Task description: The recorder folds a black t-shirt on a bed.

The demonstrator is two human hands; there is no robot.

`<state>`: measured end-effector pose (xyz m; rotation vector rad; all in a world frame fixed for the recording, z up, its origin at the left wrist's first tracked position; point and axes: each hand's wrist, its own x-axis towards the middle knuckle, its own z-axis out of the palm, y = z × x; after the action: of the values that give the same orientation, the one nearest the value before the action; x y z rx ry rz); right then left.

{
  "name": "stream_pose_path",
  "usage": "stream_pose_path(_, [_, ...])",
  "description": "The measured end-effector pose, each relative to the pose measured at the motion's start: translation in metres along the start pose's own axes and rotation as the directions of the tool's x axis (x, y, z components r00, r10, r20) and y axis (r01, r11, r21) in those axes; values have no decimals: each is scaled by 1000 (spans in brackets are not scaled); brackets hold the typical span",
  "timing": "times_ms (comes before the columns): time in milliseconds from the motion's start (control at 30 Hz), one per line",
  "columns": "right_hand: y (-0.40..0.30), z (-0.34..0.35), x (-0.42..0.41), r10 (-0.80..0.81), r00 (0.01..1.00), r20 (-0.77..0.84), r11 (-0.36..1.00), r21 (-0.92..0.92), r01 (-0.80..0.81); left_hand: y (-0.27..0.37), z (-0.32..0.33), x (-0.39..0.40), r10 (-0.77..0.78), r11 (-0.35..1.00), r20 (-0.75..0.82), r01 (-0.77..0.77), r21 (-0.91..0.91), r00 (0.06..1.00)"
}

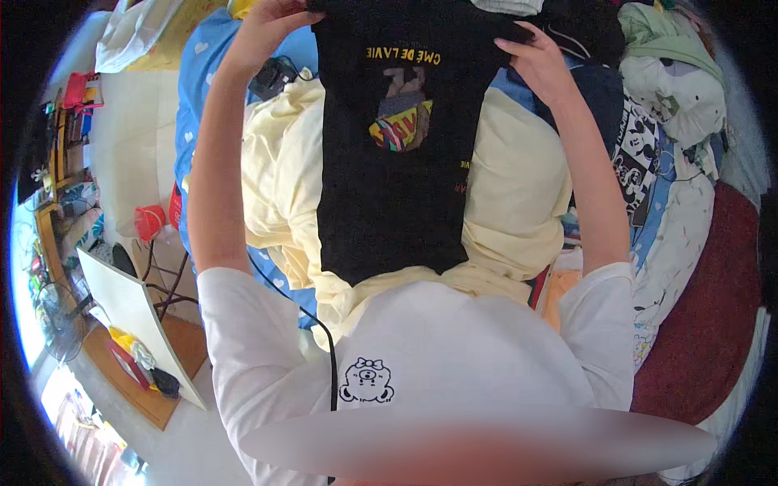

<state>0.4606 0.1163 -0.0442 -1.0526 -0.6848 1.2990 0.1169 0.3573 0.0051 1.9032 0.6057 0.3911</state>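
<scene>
A black garment with a printed picture and lettering [395, 200], probably a T-shirt, is stretched out in front of me. Its print looks upside down from here. My left hand [276, 24] pinches the cloth at the upper left corner, with the fingertips partly cut off by the frame's top. At the upper right, my right hand [541, 64] grips the opposite corner between thumb and fingers. The garment's near end hangs down over a rumpled cream blanket [516, 164], close to my white shirt [462, 346].
Blue bedding with white hearts [189, 103] lies under the blanket. On the right are a white plush toy [674, 91], Mickey Mouse fabric [635, 155] and a dark red cloth [717, 304]. A white board [140, 316] and a fan [59, 322] stand left. A black cable [331, 352] crosses my chest.
</scene>
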Motion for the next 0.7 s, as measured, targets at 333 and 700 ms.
stream_pose_path(333, [26, 87, -206, -351, 903, 248, 762, -485, 430, 92, 67, -208, 19, 1000, 11, -19, -13, 1000])
stream_pose_path(700, [103, 116, -282, -237, 775, 585, 201, -751, 629, 52, 111, -306, -253, 967, 39, 254, -34, 967])
